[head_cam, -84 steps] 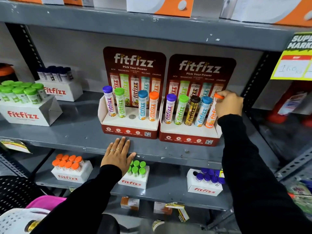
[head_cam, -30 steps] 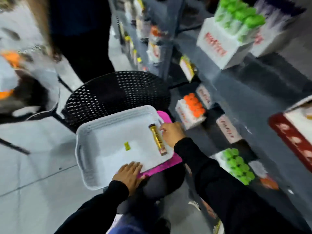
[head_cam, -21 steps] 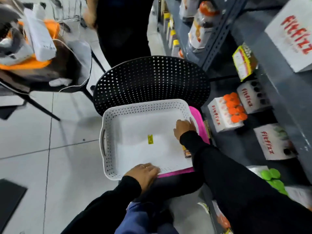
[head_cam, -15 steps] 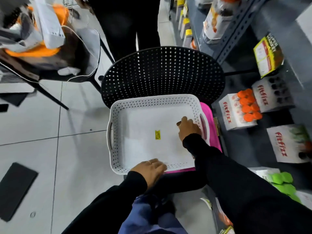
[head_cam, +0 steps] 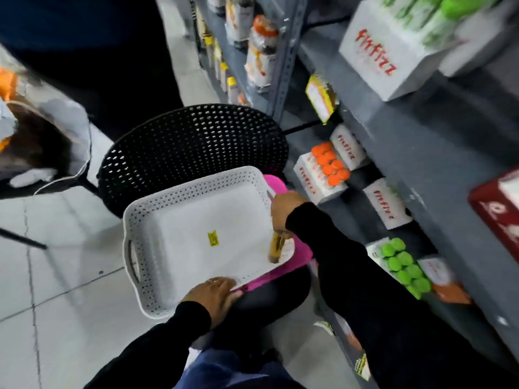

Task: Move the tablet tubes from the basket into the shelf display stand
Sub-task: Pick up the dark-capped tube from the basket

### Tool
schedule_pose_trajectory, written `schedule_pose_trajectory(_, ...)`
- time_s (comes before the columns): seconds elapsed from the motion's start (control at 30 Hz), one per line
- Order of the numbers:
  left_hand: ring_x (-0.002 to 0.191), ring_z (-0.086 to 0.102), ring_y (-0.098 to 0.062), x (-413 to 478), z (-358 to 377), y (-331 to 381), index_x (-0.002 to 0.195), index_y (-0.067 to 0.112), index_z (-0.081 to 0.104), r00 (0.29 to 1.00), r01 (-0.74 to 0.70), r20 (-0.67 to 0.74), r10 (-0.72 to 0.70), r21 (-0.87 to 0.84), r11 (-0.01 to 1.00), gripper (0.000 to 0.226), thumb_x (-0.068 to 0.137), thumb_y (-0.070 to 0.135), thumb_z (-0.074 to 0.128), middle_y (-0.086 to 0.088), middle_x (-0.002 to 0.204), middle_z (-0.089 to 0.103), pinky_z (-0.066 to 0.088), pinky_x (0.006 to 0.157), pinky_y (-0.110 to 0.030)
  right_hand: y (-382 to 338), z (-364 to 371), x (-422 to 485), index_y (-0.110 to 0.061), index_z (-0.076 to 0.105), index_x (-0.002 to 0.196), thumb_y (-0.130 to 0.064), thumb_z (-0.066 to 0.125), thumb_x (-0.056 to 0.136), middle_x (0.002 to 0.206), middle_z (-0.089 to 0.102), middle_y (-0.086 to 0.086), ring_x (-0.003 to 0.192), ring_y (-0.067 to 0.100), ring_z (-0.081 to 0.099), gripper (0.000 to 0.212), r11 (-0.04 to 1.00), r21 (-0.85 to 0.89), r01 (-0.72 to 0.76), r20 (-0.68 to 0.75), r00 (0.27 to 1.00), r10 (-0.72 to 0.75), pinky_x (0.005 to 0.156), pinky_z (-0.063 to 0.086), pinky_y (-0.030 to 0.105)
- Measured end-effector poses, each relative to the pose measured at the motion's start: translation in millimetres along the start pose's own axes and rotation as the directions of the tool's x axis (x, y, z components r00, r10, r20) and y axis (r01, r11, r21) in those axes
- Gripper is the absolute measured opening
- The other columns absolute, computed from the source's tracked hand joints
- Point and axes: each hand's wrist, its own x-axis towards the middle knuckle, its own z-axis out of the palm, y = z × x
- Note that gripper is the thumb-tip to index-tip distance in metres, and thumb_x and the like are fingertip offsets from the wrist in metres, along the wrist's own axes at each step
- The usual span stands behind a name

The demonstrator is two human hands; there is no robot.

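Now my right hand (head_cam: 283, 210) is clenched on the gold-and-black tablet tube (head_cam: 276, 247) at the right side of the white basket (head_cam: 157, 220), middle of the frame. Half a second ago that hand lay lower inside the basket with the tube hidden beneath it; here the tube hangs below my fingers, tilted nearly upright over the basket's right rim, its lower end blurred, so I cannot tell whether it touches the rim. My left hand (head_cam: 214, 297) presses flat on the basket's near edge at lower centre, fingers spread and released, holding nothing, much as before. The basket rests on a pink tray (head_cam: 300, 255) with a yellow sticker (head_cam: 212, 238) on its bare floor. The view has swung right since the last frame: the grey shelf (head_cam: 415, 153) fills the right side, with white boxes of orange-capped tubes (head_cam: 330, 165) and green-capped tubes (head_cam: 404, 266) on the lower level and the red corner of the display stand (head_cam: 497, 211) at the right edge. The black perforated chair (head_cam: 193, 144) stands behind the basket.
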Motion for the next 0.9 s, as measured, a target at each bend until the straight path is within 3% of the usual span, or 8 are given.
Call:
schedule_pose_trajectory(0.17,0.068,0.069,-0.023,25.9,-9.5,4.7,0.083,0.012,0.068,0.977,-0.192,-0.065,0.202,0.132,0.972,0.070,0.095,0.052,0.012,-0.007,0.080,0.073,0.054,0.053,-0.028,36.6,-18.0,-77.5,-0.003,0.069,0.109,-0.018,0.053,0.092,0.111,0.068,0.014,0.090,0.023,0.058,0.027,0.964,0.264,-0.044,-0.093,0.993,0.071,0.081,0.048,0.033)
schedule_pose_trajectory(0.3,0.095,0.064,-0.036,81.0,-36.3,64.3,0.099,-0.001,0.062,0.915,-0.338,-0.172,0.365,0.171,0.926,0.077,0.095,0.049,0.005,-0.023,0.108,0.065,0.054,0.077,-0.041,72.0,-17.5,-148.1,-0.005,0.066,0.097,-0.018,0.053,0.092,0.093,0.060,0.006,0.093,0.026,0.057,0.019,0.895,0.412,-0.168,-0.269,0.917,0.296,0.075,0.043,0.030)
schedule_pose_trajectory(0.4,0.121,0.042,-0.037,111.9,-53.6,132.4,0.115,-0.004,0.053,0.825,-0.440,-0.290,0.485,0.208,0.874,0.068,0.095,0.045,0.009,-0.027,0.130,0.048,0.031,0.099,-0.046,96.2,-11.5,-201.1,-0.006,0.069,0.094,-0.018,0.058,0.084,0.096,0.070,0.014,0.096,0.033,0.063,0.019,0.847,0.462,-0.262,-0.348,0.825,0.445,0.076,0.051,0.033)
schedule_pose_trajectory(0.53,0.126,0.029,-0.031,128.1,-65.5,224.6,0.122,-0.003,0.047,0.661,-0.613,-0.324,0.677,0.287,0.736,0.057,0.088,0.039,0.031,-0.026,0.134,0.046,0.012,0.106,-0.039,114.8,-8.5,-271.3,-0.003,0.068,0.077,-0.025,0.071,0.074,0.077,0.065,0.014,0.078,0.029,0.059,0.023,0.792,0.479,-0.379,-0.395,0.712,0.580,0.058,0.046,0.029)
schedule_pose_trajectory(0.63,0.125,0.040,-0.033,125.0,-59.4,274.5,0.121,-0.003,0.050,0.601,-0.682,-0.244,0.761,0.340,0.648,0.067,0.093,0.049,0.019,-0.022,0.131,0.050,0.018,0.103,-0.043,124.5,-2.9,-310.0,-0.010,0.065,0.071,-0.022,0.073,0.074,0.067,0.060,0.007,0.069,0.023,0.053,0.015,0.759,0.511,-0.405,-0.397,0.672,0.625,0.045,0.034,0.023)
schedule_pose_trajectory(0.73,0.120,0.046,-0.040,122.4,-51.0,301.4,0.119,-0.004,0.053,0.642,-0.648,-0.234,0.730,0.343,0.680,0.068,0.089,0.050,0.024,-0.022,0.129,0.052,0.018,0.102,-0.047,134.5,6.7,-335.4,-0.009,0.071,0.094,-0.020,0.073,0.078,0.095,0.071,0.008,0.090,0.026,0.062,0.020,0.729,0.566,-0.384,-0.409,0.637,0.653,0.072,0.052,0.029)
schedule_pose_trajectory(0.8,0.119,0.047,-0.040,125.0,-49.5,312.8,0.116,-0.005,0.055,0.664,-0.629,-0.218,0.715,0.355,0.692,0.068,0.086,0.049,0.027,-0.023,0.126,0.055,0.016,0.103,-0.047,138.3,11.4,-348.9,-0.013,0.070,0.107,-0.018,0.072,0.081,0.115,0.070,0.007,0.107,0.026,0.060,0.027,0.702,0.601,-0.383,-0.412,0.604,0.682,0.091,0.049,0.029)
schedule_pose_trajectory(0.9,0.117,0.050,-0.038,135.1,-54.0,325.0,0.114,-0.005,0.057,0.652,-0.649,-0.148,0.743,0.398,0.649,0.083,0.091,0.056,0.006,-0.023,0.123,0.057,0.020,0.103,-0.045,144.6,13.6,-361.0,-0.019,0.067,0.116,-0.013,0.070,0.083,0.122,0.066,0.001,0.103,0.015,0.057,0.034,0.677,0.629,-0.381,-0.397,0.592,0.701,0.080,0.034,0.016)
